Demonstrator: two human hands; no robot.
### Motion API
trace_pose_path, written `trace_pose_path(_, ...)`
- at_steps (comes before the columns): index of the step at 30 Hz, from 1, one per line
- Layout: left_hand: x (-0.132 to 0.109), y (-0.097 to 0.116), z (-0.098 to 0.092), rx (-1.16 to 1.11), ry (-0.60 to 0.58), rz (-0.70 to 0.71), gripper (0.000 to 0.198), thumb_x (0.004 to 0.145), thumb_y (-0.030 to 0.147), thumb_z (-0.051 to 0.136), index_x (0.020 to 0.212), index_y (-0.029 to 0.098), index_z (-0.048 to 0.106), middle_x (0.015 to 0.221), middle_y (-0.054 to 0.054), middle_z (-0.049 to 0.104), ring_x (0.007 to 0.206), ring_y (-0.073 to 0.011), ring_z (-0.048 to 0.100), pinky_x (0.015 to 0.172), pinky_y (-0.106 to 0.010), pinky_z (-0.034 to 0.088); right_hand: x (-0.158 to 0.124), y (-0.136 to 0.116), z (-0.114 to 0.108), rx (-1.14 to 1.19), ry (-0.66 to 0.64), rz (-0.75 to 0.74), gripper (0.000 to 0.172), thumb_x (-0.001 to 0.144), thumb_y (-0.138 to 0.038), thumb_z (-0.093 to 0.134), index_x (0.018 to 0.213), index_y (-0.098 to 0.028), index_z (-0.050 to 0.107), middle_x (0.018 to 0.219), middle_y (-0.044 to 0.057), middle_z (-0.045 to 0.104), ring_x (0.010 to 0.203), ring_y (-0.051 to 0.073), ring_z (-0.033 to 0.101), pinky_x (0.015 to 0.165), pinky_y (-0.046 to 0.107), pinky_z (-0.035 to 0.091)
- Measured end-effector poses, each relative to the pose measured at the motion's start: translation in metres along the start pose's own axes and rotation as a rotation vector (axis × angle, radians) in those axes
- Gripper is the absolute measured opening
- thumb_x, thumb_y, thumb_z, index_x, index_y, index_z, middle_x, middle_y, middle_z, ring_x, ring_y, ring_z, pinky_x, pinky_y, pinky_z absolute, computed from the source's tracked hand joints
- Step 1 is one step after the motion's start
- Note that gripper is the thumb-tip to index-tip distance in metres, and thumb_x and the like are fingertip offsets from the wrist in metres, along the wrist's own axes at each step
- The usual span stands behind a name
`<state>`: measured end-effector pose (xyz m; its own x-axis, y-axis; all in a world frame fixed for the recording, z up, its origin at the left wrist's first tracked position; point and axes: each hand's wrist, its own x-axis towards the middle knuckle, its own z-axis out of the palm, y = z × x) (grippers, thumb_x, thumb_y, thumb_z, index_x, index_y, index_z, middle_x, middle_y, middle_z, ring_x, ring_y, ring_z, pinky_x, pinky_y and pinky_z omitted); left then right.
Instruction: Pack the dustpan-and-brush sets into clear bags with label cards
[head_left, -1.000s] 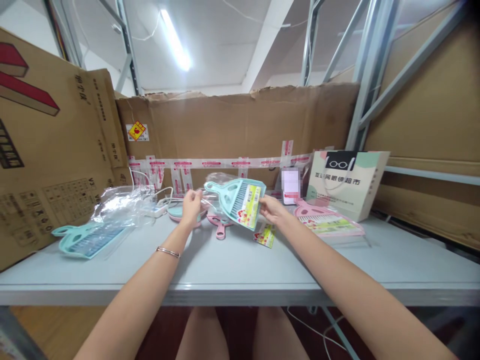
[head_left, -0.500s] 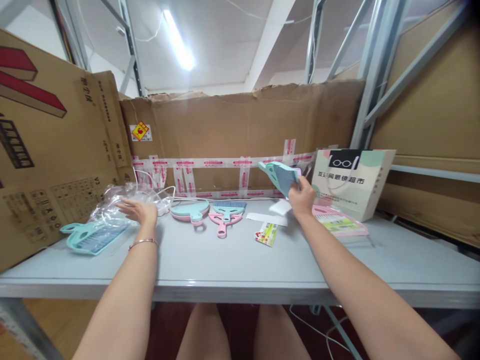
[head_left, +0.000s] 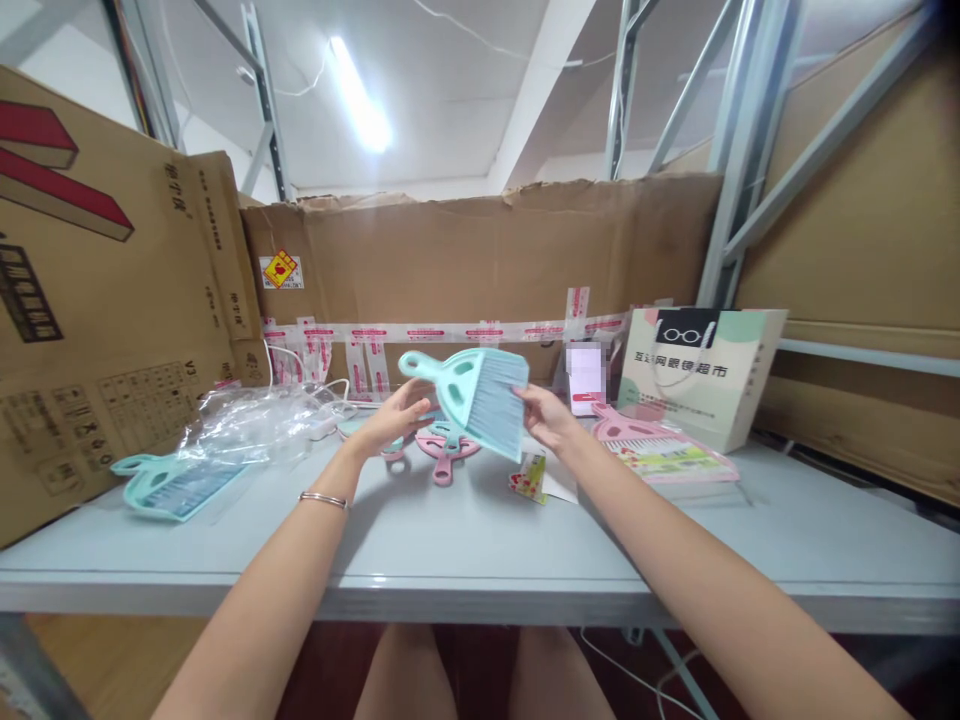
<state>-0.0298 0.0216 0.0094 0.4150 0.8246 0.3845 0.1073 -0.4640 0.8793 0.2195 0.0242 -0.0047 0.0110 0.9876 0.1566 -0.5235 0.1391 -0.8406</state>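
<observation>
In the head view my right hand (head_left: 549,416) pinches the bristle edge of a mint-green dustpan and brush set (head_left: 457,385), held above the table with its handle to the left. My left hand (head_left: 394,420) is just below that handle, fingers apart; I cannot tell whether it touches the set. Behind and below lie a pink and mint brush set (head_left: 444,465) and a mint round-topped piece, partly hidden by my left hand. A green and white card (head_left: 530,480) lies under the raised set. Another mint dustpan and brush (head_left: 176,492) rests at the far left.
Crumpled clear plastic (head_left: 255,425) lies at the left. A pink dustpan set (head_left: 660,445) with a printed card, a lit phone (head_left: 586,380) and a paper bag (head_left: 694,380) stand or lie at the right. A large cardboard box (head_left: 450,260) walls off the back.
My right hand has brought the mint set left and toward me, turning its bristled face into view. My left hand has moved right from the plastic to the set's handle.
</observation>
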Motion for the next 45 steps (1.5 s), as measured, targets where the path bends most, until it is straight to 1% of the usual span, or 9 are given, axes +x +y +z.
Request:
trace_pose_path(5, -0.011, 0.01, -0.003, -0.24, 0.066, 0.072, 0.054, 0.066, 0.041, 0.07, 0.115, 0.024, 0.054, 0.107, -0.008, 0.063, 0.091, -0.0195, 0.062, 0.078, -0.035, 0.053, -0.011, 0.011, 0.021, -0.158, -0.06, 0.017, 0.011, 0.073, -0.01, 0.054, 0.079, -0.018, 0.059, 0.074, 0.002, 0.065, 0.07, 0.013, 0.061, 0.069, 0.025, 0.05)
trace_pose_path(9, -0.012, 0.015, -0.003, -0.238, 0.135, 0.138, 0.05, 0.063, 0.036, 0.072, 0.109, 0.022, 0.056, 0.1, -0.006, 0.065, 0.087, -0.0189, 0.062, 0.074, -0.035, 0.054, -0.028, -0.004, 0.04, -0.643, 0.149, -0.679, 0.021, 0.079, -0.029, 0.052, 0.1, -0.025, 0.057, 0.097, 0.004, 0.058, 0.098, 0.018, 0.052, 0.087, 0.035, 0.042)
trace_pose_path(11, -0.012, 0.019, 0.003, -0.225, 0.128, 0.175, 0.047, 0.063, 0.035, 0.072, 0.105, 0.021, 0.058, 0.101, -0.006, 0.065, 0.088, -0.0197, 0.062, 0.074, -0.036, 0.054, -0.034, -0.009, 0.054, -1.047, -0.028, -0.904, 0.029, 0.076, -0.035, 0.058, 0.104, -0.027, 0.058, 0.104, 0.006, 0.052, 0.103, 0.023, 0.046, 0.09, 0.041, 0.036)
trace_pose_path(15, -0.012, 0.027, 0.003, -0.102, 0.156, 0.25, 0.041, 0.059, 0.034, 0.074, 0.094, 0.017, 0.061, 0.099, -0.007, 0.065, 0.093, -0.0221, 0.061, 0.078, -0.034, 0.051, -0.029, -0.01, 0.079, -1.497, -0.313, -0.897, 0.024, 0.07, -0.035, 0.064, 0.092, -0.025, 0.063, 0.093, 0.005, 0.048, 0.091, 0.023, 0.047, 0.081, 0.041, 0.035)
trace_pose_path(20, -0.013, 0.019, -0.036, 0.236, 0.78, 0.378, 0.034, 0.068, 0.044, 0.065, 0.086, 0.017, 0.054, 0.091, -0.006, 0.061, 0.081, -0.0163, 0.058, 0.067, -0.028, 0.048, -0.004, -0.014, 0.071, -1.486, -0.074, -0.984, 0.018, 0.08, -0.023, 0.049, 0.093, -0.018, 0.06, 0.095, 0.008, 0.048, 0.084, 0.02, 0.046, 0.076, 0.034, 0.038)
trace_pose_path(22, -0.013, 0.01, -0.048, 0.494, 0.893, 0.378, 0.032, 0.067, 0.043, 0.067, 0.079, 0.018, 0.051, 0.087, -0.004, 0.058, 0.079, -0.0157, 0.055, 0.071, -0.028, 0.046, 0.005, -0.007, 0.06, -1.594, -0.109, -0.983, 0.019, 0.081, -0.017, 0.045, 0.091, -0.017, 0.061, 0.095, 0.009, 0.048, 0.082, 0.019, 0.047, 0.074, 0.031, 0.038)
trace_pose_path(31, -0.011, -0.002, -0.03, 1.18, 0.494, 0.001, 0.023, 0.072, 0.028, 0.065, 0.087, 0.018, 0.05, 0.094, -0.006, 0.053, 0.082, -0.0203, 0.055, 0.066, -0.028, 0.04, 0.035, 0.059, 0.039, -2.097, -0.513, -0.596, 0.024, 0.084, -0.013, 0.041, 0.095, -0.018, 0.062, 0.102, 0.01, 0.052, 0.078, 0.015, 0.057, 0.064, 0.024, 0.036)
trace_pose_path(41, -0.013, 0.0, -0.041, 1.285, 0.469, -0.019, 0.007, 0.076, 0.019, 0.056, 0.078, 0.019, 0.05, 0.087, -0.004, 0.054, 0.077, -0.0178, 0.055, 0.064, -0.026, 0.038, 0.022, 0.049, 0.043, -1.904, -0.515, -0.553, 0.033, 0.083, -0.043, 0.049, 0.105, -0.022, 0.061, 0.111, 0.007, 0.061, 0.101, 0.02, 0.056, 0.078, 0.026, 0.037)
trace_pose_path(45, -0.013, -0.011, -0.041, 1.33, 0.299, -0.091, 0.011, 0.068, 0.014, 0.059, 0.077, 0.018, 0.053, 0.081, -0.004, 0.056, 0.075, -0.0178, 0.055, 0.064, -0.025, 0.038, 0.015, 0.043, 0.049, -2.08, -0.597, -0.488, 0.017, 0.079, -0.024, 0.053, 0.088, -0.019, 0.067, 0.098, 0.009, 0.067, 0.095, 0.021, 0.059, 0.076, 0.027, 0.036)
